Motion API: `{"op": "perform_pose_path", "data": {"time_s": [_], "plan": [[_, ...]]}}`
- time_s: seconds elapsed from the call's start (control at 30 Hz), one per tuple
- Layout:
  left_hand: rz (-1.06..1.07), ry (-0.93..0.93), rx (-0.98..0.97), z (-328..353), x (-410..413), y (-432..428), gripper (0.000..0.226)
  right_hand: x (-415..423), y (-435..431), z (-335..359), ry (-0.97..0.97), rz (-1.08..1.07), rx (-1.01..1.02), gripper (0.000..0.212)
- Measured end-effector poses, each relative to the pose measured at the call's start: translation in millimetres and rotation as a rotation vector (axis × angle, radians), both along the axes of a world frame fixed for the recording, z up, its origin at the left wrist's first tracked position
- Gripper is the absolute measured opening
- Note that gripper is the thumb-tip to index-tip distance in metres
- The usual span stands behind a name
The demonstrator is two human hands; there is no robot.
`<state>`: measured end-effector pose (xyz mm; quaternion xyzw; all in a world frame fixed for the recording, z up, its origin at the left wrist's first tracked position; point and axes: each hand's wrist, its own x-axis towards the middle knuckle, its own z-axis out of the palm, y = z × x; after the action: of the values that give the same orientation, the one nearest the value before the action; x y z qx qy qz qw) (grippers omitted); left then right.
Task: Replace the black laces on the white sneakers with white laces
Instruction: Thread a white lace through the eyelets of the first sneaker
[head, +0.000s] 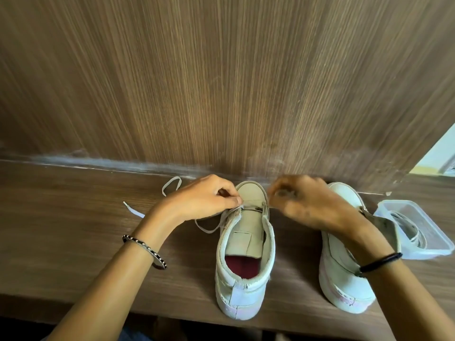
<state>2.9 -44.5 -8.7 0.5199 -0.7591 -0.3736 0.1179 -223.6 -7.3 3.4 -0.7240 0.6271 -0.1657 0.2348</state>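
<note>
Our forearms reach in from the near edge, with a beaded bangle [145, 249] on the left wrist and a thin black band [380, 262] on the right. Our left hand [209, 198] pinches a flat white lace [134, 211] between thumb and forefinger at the left eyelet row of a white canvas sneaker with a red insole [246, 267]. Our right hand [310, 205], blurred, has its fingers bunched on the same lace at the right eyelet row, and one strand crosses the tongue between them.

We see the rest of the lace trailing left behind our left hand, looping on the brown wood-grain shelf [73, 237]. The sneaker stands heel towards us, its toe against the upright wood-grain panel [221, 82].

Just to its right stands a second white sneaker [344, 279], partly under our right forearm. Beside that sits a clear plastic rectangular tub [440, 244] with a pale coiled lace [408, 227] inside.

A pale scuffed streak runs along the joint where shelf meets panel. At the far right we glimpse a bright opening [438, 153] past the panel's edge.
</note>
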Motion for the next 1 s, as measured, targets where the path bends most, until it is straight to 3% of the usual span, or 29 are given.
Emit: {"op": "perform_pose_path", "data": {"time_s": [0.1,0.23,0.3,0.4,0.47,0.6,0.63,0.67,0.7,0.8,0.87,0.93,1.0], "plan": [[-0.003,-0.03,0.004,-0.5,0.9,-0.9,0.018,-1.0,-0.9,-2.0,0.101,0.056,0.09,0.025],[-0.022,-0.055,-0.03,-2.0,-0.4,-1.7,0.024,-2.3,-2.2,-8.3,0.275,-0.071,-0.089,0.03],[-0.013,-0.011,-0.022,-1.9,-1.1,-2.0,0.024,1.0,-2.0,-10.6,0.24,-0.217,-0.223,0.028],[0.023,0.021,-0.004,-2.4,2.3,-4.4,0.02,-1.7,-5.2,-6.1,-0.096,-0.436,-0.49,0.029],[0.041,0.017,-0.026,-3.3,4.8,-5.3,0.018,-3.5,-6.2,-0.3,-0.395,-0.538,-0.523,0.036],[0.07,-0.017,-0.038,-4.3,6.0,-7.3,0.023,4.0,-9.4,8.5,-1.469,-0.567,-0.244,0.031],[0.067,-0.031,-0.038,-4.4,6.5,-7.9,0.025,6.2,-8.6,10.1,-1.6,-0.561,-0.167,0.027],[0.059,-0.041,-0.033,-4.4,7.4,-8.7,0.031,6.0,-9.0,9.5,-1.583,-0.557,-0.126,0.027],[0.043,-0.047,-0.021,-4.8,9.0,-9.8,0.038,2.7,-10.2,6.5,-1.43,-0.545,-0.133,0.027],[-0.01,-0.04,0.057,-4.6,12.7,-7.9,0.046,-7.9,-9.6,-3.0,-0.62,-0.339,-0.212,0.028],[0.01,0.007,0.048,-5.0,13.1,-8.2,0.039,-11.1,-8.4,-6.9,-0.237,-0.163,-0.11,0.019],[0.074,0.083,-0.033,-3.1,10.7,-7.8,0.036,-5.0,-3.0,-5.1,-0.024,-0.018,0.095,0.012],[0.119,0.195,-0.098,1.5,5.1,-6.8,0.035,-0.1,-0.2,-2.2,0.038,0.04,0.194,0.012]]}}
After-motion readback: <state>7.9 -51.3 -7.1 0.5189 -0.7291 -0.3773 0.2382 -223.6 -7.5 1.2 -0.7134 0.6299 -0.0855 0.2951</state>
